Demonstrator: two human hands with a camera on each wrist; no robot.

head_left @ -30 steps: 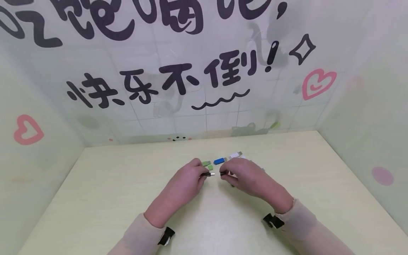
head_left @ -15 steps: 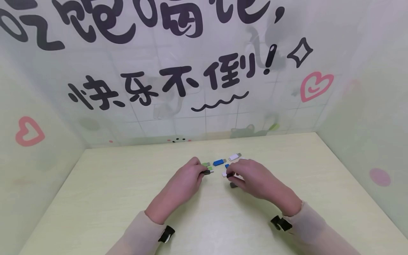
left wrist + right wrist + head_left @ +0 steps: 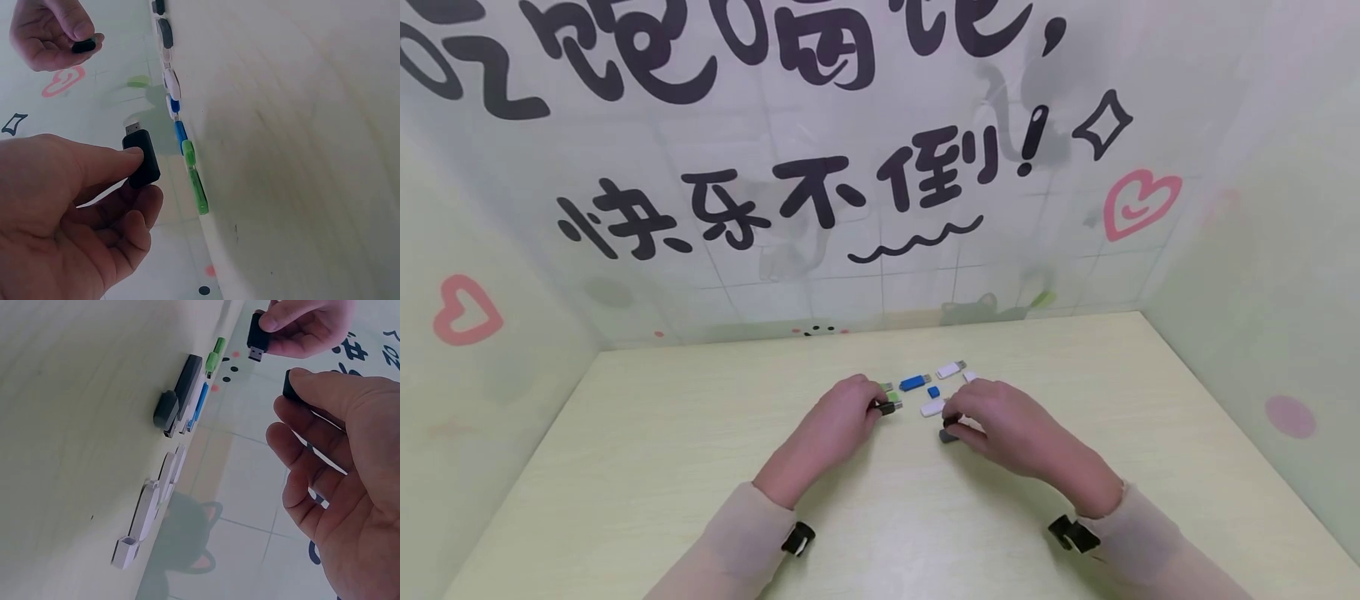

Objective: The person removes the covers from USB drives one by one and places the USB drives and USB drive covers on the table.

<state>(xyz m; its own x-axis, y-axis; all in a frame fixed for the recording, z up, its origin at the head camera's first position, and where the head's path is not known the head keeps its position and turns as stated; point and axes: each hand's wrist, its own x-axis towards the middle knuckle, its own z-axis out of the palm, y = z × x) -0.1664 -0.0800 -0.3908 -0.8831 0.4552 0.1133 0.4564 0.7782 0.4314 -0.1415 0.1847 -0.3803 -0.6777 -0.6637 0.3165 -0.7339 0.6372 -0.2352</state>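
My left hand (image 3: 829, 433) pinches a black USB flash drive (image 3: 147, 167) between thumb and fingers, its bare metal plug (image 3: 132, 128) pointing away from the palm. To the right of it, my right hand (image 3: 1011, 427) holds a small black cap (image 3: 290, 387) with thumb and forefinger. Drive and cap are apart, both raised above the table in the wrist views. Beyond the hands lie a blue flash drive (image 3: 914, 383), a white one (image 3: 950, 370) and a small blue cap (image 3: 933, 392). A green drive (image 3: 199, 192) with its green cap (image 3: 189, 153) is nearest my left hand.
A dark grey drive (image 3: 189, 384) and dark grey cap (image 3: 165, 411) lie near my right hand, along with another white drive (image 3: 145, 509) and a white cap (image 3: 125, 552). Behind the pale table (image 3: 700, 483) stands a printed wall panel (image 3: 820, 283), with side panels left and right.
My right hand has moved right and slightly nearer, carrying the cap away from the drive. The blue cap and a white drive have come into view. My left hand has barely moved.
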